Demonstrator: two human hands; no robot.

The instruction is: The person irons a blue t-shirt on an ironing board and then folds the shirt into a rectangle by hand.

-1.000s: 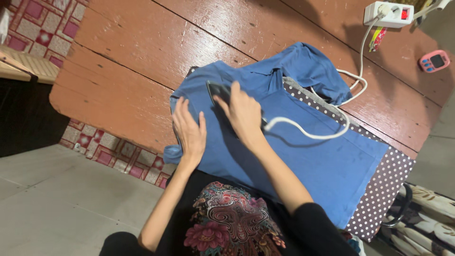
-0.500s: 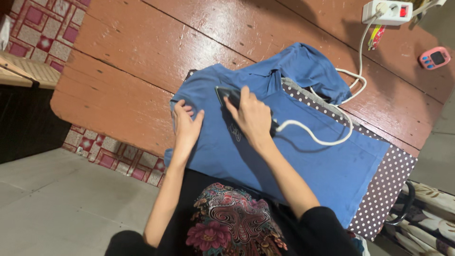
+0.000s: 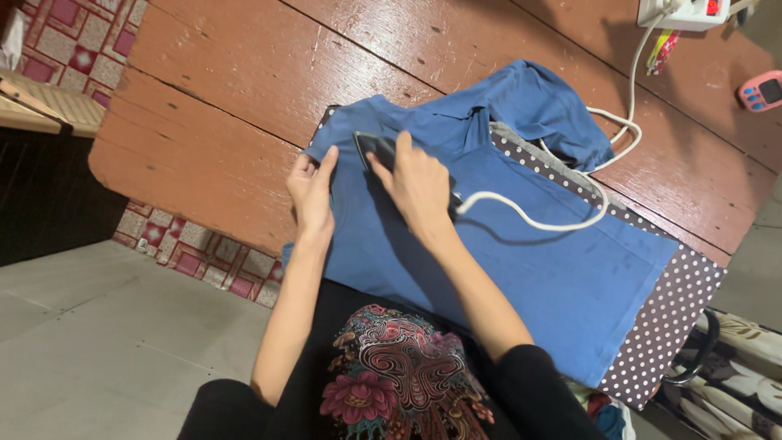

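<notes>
The right hand (image 3: 419, 181) is wrapped around the handle of a dark iron (image 3: 376, 149), fingers curled tight on it, pressing it down on the blue shirt (image 3: 521, 269) near the collar end; half a second ago the iron sat a little lower on the cloth, so it has slid up toward the shirt's top edge, and that stretch now looks flat. The left hand (image 3: 312, 189) lies flat just beside the iron, fingers together, pinning the shirt's edge to the table (image 3: 220, 98); it has crept up along with the iron. A white cord (image 3: 538, 220) loops from the iron across the shirt and runs up to a white power strip (image 3: 684, 11) with a red switch at the table's far corner. Under the shirt lies a dark cloth with white dots (image 3: 668, 326). Beside the strip sits a thin striped packet in red, yellow and green (image 3: 664, 50), and near the right edge a small pink gadget with a dark screen (image 3: 762, 90)
</notes>
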